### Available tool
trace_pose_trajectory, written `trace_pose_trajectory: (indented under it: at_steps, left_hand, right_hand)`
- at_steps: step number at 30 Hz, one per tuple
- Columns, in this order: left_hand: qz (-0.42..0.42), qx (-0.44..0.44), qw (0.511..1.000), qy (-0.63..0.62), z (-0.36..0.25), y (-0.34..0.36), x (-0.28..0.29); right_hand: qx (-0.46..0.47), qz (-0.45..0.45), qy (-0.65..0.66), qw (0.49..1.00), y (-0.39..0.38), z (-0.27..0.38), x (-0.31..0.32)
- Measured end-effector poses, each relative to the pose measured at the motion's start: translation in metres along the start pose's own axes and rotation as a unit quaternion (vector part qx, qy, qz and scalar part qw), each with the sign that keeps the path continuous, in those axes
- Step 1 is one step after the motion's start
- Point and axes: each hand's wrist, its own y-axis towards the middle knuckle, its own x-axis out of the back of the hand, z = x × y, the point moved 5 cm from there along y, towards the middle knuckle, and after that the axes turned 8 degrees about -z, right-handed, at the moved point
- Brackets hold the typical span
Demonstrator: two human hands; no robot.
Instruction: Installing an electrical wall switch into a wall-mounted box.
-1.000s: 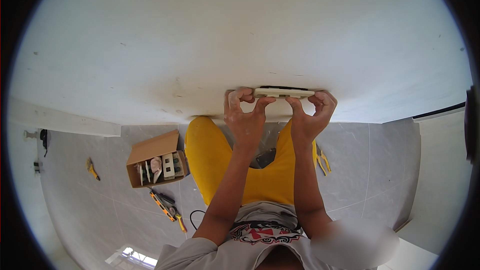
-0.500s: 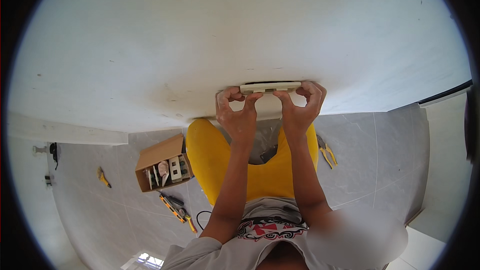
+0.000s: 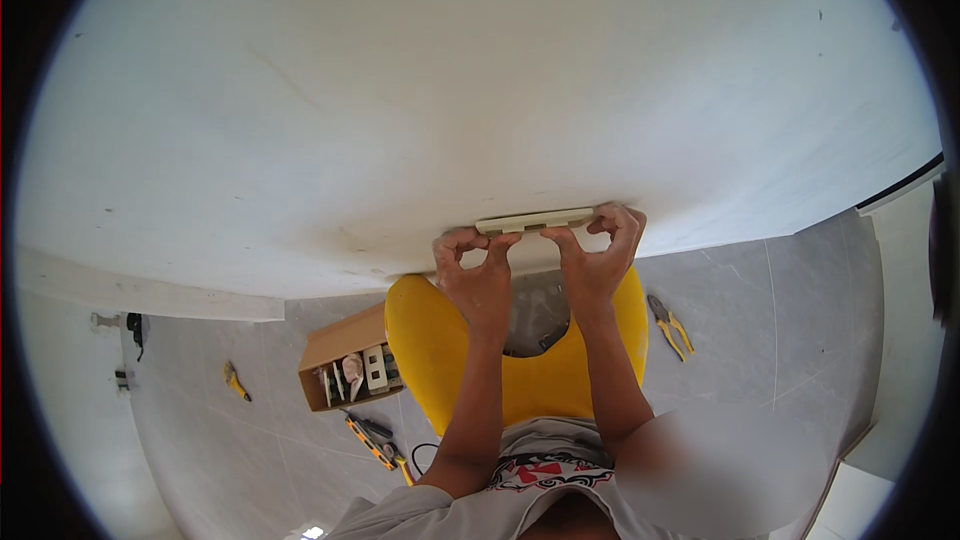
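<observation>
Head view: the left hand (image 3: 478,275) and right hand (image 3: 598,258) both have their fingers closed on a cream wall plate (image 3: 534,221), holding it flat against the white wall (image 3: 480,100) to seat it. Below the plate stand a yellow stool (image 3: 430,360), a cardboard box (image 3: 345,365) and pliers (image 3: 668,325).

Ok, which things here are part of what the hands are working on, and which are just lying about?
In hand:
- cover plate, pressed against the white wall
- left hand and right hand, both gripping the plate

Lying about:
- yellow chair
- cardboard box of parts
- pliers on the floor
- yellow-handled tools
- small yellow tool
</observation>
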Motion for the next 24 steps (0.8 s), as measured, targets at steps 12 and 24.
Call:
trace_pose_trajectory:
  at_steps: [12,24]
  left_hand:
    - [0.039,-0.037,0.998,0.018,0.007,0.000,-0.006]
    - [0.065,-0.073,0.995,-0.036,0.025,0.000,-0.002]
  right_hand:
    - [-0.021,0.035,-0.013,0.999,0.005,-0.007,0.002]
    - [0.035,0.095,0.060,0.993,0.009,-0.016,0.008]
